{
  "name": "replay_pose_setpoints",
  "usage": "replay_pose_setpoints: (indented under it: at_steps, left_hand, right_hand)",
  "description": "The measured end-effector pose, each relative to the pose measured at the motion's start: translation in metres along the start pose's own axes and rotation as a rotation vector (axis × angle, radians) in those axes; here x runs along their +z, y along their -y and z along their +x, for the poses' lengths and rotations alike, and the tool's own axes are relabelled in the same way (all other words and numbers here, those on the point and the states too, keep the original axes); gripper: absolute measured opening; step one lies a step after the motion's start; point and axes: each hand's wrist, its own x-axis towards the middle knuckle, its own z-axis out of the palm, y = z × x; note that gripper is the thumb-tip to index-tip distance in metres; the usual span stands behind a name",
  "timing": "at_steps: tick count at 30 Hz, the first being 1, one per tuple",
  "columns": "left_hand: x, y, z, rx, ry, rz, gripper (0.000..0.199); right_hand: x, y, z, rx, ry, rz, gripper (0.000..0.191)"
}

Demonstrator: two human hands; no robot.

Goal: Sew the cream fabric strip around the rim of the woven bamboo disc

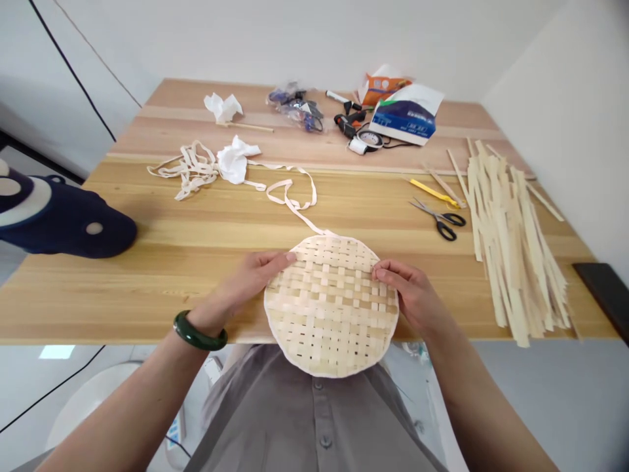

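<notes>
Partly hidden: woven bamboo disc (330,308) (under left hand (250,278), right hand (413,295))

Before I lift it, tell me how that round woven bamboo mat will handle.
The mat is probably light, since its thin strips leave gaps. The open weave likely flexes under the left hand and right hand. Its flat shape probably won't roll.

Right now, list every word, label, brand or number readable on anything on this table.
The blue-and-white printed packet: lettering too small and blurred to read, nothing to quote.
The orange packet: print too blurred to read, nothing to quote.
Nothing else in view shows legible text.
</notes>
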Motion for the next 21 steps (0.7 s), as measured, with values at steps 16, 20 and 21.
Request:
replay_pose_setpoints:
  at_steps: [16,20,21]
  left_hand:
    - [-0.004,0.014,0.005,-0.087,-0.101,-0.654,0.045]
    - [-0.015,0.006,0.028,-0.024,-0.21,-0.69,0.048]
    - [-0.018,0.003,0.035,-0.001,-0.233,-0.692,0.048]
  right_hand:
    - [0.019,-0.001,0.048,-0.055,-0.052,0.106,0.025]
    - [0.024,0.014,0.09,-0.13,0.015,0.247,0.026]
    - [0.025,0.018,0.101,-0.149,0.032,0.286,0.026]
